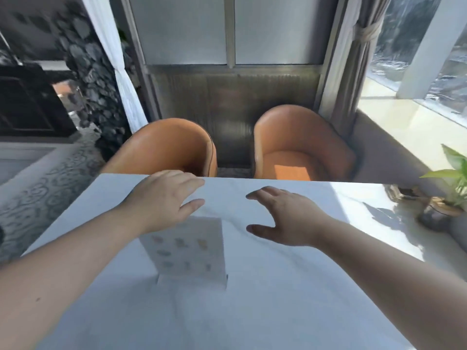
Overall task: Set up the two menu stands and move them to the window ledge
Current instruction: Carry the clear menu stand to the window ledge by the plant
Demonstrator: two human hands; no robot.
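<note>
On the white surface (278, 299) near its middle, one menu stand (188, 248) upright and seemingly set up, left hand (161, 198) spread just above its top, right hand (285, 215) spread and empty beside it, second stand out of sight, window ledge (404, 127) at right unreached, most work judged left.
</note>
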